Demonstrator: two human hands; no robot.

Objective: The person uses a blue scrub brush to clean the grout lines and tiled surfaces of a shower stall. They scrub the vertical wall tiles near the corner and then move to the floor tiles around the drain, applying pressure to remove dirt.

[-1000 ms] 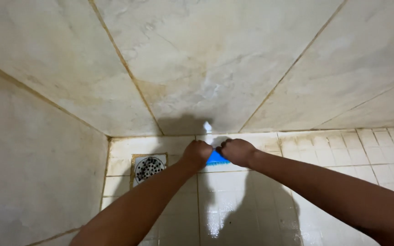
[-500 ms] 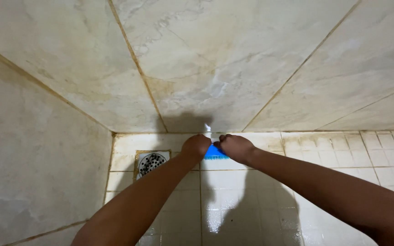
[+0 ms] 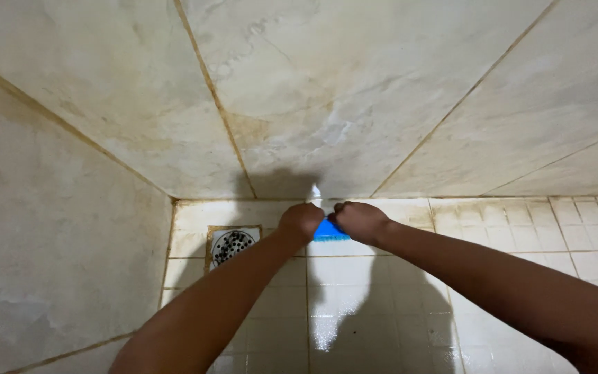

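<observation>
Holding one small blue brush [image 3: 329, 231] between them, the left hand [image 3: 300, 221] and right hand [image 3: 358, 220] each keep a tight grip. It lies flat on the floor tiles [image 3: 354, 305] by the wall [image 3: 327, 104], long side left to right. One round drain [image 3: 232, 244] sits nearby.

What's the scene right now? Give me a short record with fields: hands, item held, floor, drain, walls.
left hand: closed on the blue brush, low at the base of the far wall
right hand: closed on the same brush from the other side
brush: blue, mostly hidden between the hands, down on the floor
floor: small pale tiles, glossy and wet-looking
drain: round metal grate in a square frame, left of the hands, untouched
walls: large beige tiles with brownish stained grout
</observation>
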